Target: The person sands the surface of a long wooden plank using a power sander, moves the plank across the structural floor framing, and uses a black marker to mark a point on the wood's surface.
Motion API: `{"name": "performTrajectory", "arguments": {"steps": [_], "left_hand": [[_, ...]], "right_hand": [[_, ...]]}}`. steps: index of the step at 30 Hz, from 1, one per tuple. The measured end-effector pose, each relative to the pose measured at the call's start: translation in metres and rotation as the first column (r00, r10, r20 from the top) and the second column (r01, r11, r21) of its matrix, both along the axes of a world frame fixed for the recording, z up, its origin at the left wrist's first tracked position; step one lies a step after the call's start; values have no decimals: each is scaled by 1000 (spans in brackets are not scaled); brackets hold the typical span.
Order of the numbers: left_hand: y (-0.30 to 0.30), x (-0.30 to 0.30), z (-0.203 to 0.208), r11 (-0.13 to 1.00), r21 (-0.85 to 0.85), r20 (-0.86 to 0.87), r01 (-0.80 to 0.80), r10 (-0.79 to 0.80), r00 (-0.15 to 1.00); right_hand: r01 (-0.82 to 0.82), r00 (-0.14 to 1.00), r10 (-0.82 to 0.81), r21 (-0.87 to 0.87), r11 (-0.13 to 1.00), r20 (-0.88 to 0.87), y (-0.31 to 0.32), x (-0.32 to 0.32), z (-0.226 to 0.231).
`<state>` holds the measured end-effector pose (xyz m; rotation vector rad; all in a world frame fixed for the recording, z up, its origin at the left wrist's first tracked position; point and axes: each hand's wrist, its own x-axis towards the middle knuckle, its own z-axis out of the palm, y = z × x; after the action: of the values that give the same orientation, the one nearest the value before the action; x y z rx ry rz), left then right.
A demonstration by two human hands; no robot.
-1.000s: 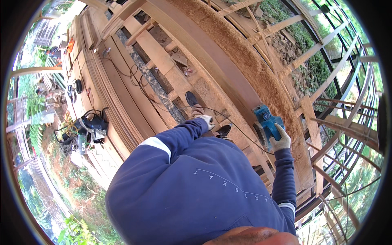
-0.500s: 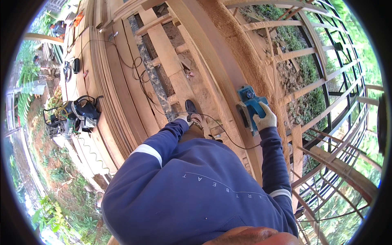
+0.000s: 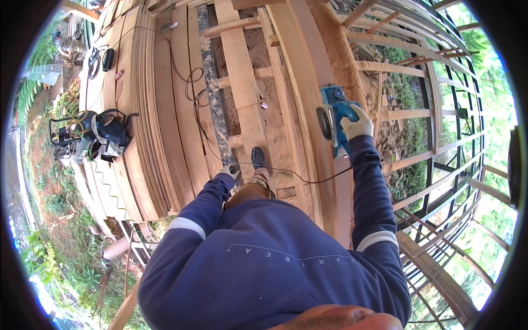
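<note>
Blue power planer (image 3: pixel 337 113), its underside out of sight

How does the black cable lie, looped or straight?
Partly looped: the black cable curls loosely over the boards, then one open curve runs toward the blue power tool.

White capital lettering (image 3: pixel 286 257) is being displayed upside down, in one spaced row, across the blue sweatshirt (image 3: pixel 264 283).

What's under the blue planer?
A wooden beam shows beyond and on the near side of the blue planer, held by the gloved right hand. The planer's underside and the wood directly below are covered, so contact can't be confirmed.
</note>
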<state>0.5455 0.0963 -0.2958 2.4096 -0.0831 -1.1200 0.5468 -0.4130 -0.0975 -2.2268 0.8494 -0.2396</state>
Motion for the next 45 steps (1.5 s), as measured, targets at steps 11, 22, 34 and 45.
{"name": "performTrajectory", "arguments": {"steps": [11,22,34,45], "left_hand": [[49,-22,16,979,69,-120,-190,197,973],[72,-61,24,985,30,-31,-170,171,985],[56,-147,-22,987,43,22,156,-157,987],[-23,-217,21,911,11,-66,412,-410,910]], "right_hand": [[-34,995,27,64,997,95,-22,188,9],[-205,972,220,-161,965,81,-36,158,-8],[-153,979,164,-97,983,120,40,-224,16],[76,993,-77,-11,997,-95,139,-629,37]]}}
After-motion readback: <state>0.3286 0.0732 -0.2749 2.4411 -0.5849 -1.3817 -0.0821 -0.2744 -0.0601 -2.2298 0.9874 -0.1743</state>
